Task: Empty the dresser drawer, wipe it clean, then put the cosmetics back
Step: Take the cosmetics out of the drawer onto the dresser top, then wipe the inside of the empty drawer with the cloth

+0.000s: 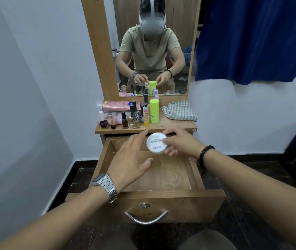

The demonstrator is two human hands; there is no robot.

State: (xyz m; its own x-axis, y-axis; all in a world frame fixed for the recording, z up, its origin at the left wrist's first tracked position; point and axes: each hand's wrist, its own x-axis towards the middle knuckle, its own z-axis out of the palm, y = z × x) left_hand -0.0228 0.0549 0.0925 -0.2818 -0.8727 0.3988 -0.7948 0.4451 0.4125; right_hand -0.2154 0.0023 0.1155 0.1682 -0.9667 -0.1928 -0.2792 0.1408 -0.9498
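The wooden drawer (194,170) is pulled out in the lower middle of the frame, and its pale bottom shows white streaks and scratches — nothing lies on the part of the bottom that is visible. Above its far end, near the center of the frame, the right hand (181,141) holds a round white jar (156,143) with its flat printed face turned up; the thumb and fingers are curled around its right edge. The left hand (131,157) hovers over the drawer just left of the jar, with straight, slightly spread fingers, and it holds nothing.

On the dresser top (177,123), above the drawer, stand the other cosmetics: several nail polish bottles (125,121) in a group, 1 lime-green bottle (154,110), and a pink tube (114,105) lying on its side behind them. To the right of them lies a crumpled checked cloth (179,110). The mirror (154,51) in the upper middle reflects the person and the bottles.
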